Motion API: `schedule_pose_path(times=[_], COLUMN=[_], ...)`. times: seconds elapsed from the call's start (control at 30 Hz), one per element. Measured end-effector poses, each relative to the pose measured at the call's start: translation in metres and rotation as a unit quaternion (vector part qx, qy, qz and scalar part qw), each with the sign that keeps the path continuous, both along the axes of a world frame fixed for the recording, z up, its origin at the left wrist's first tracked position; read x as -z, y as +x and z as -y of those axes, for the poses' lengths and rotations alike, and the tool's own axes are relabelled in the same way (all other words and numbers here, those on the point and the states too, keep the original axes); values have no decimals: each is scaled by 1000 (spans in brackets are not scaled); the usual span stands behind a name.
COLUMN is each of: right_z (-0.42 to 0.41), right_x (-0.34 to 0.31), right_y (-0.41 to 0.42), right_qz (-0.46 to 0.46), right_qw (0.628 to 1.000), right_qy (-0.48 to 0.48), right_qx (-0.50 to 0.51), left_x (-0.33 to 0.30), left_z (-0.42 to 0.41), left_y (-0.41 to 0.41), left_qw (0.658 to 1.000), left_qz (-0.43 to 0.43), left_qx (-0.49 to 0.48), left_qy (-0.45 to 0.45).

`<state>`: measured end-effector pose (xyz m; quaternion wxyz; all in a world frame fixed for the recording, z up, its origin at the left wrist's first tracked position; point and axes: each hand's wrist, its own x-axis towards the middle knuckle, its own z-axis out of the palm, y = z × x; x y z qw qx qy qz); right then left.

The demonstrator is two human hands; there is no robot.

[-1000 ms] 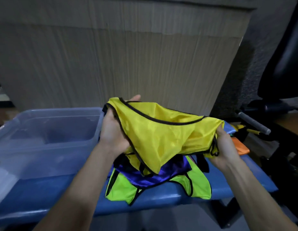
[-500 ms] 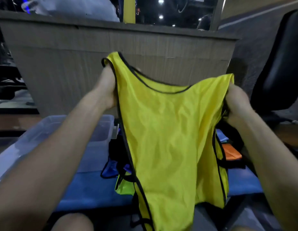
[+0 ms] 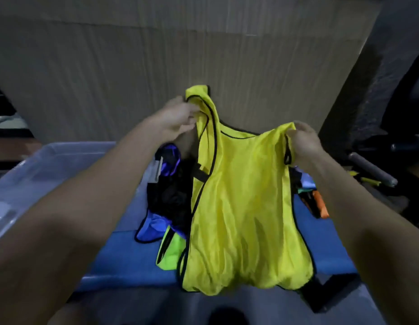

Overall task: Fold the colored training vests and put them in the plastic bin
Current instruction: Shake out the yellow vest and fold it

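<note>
Left hand [image 3: 178, 118] and right hand [image 3: 306, 141] each pinch one shoulder strap of the yellow vest [image 3: 241, 202], which hangs below them over the blue table [image 3: 133, 259].

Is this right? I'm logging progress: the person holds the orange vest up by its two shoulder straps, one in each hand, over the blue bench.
Not quite: the head view shows a yellow vest, not orange. The left hand and right hand each grip a shoulder strap, and it hangs over the blue bench.
</note>
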<state>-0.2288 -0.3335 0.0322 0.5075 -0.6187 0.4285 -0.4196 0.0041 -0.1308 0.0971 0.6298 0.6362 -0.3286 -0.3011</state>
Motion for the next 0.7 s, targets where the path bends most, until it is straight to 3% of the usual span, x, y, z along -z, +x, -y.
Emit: schedule_pose_path(times=[0.07, 0.13, 0.23, 0.3, 0.37, 0.47, 0.53, 0.6, 0.7], right_z=[-5, -28, -77, -113, -149, -194, -212, -218, -221], right_x=[21, 41, 86, 114, 139, 172, 189, 201, 207], right_y=[3, -5, -24, -38, -51, -67, -74, -76, -76], right_qz=[-122, -242, -330, -344, -375, -429, -454, -455, -437], right_qw=[990, 954, 888, 849, 806, 742, 715, 718, 723], right_qy=[-69, -170, -291, -332, -354, -390, -402, -414, -444], right_qx=[-5, -47, -136, -225, -290, -338, -348, -327, -298], left_x=[19, 47, 104, 144, 180, 209, 217, 222, 228], left_z=[-2, -16, -60, -88, -110, -139, -153, -158, -161], left_y=[-2, -13, -49, -70, -77, -71, -68, -69, -70], left_qw=[978, 946, 894, 809, 726, 699, 662, 628, 625], left_qz=[192, 321, 406, 486, 570, 604, 638, 669, 691], left_qx=[-32, -25, 187, 314, 350, 346, 353, 347, 320], left_qy=[68, 36, 29, 99, 158, 163, 172, 195, 170])
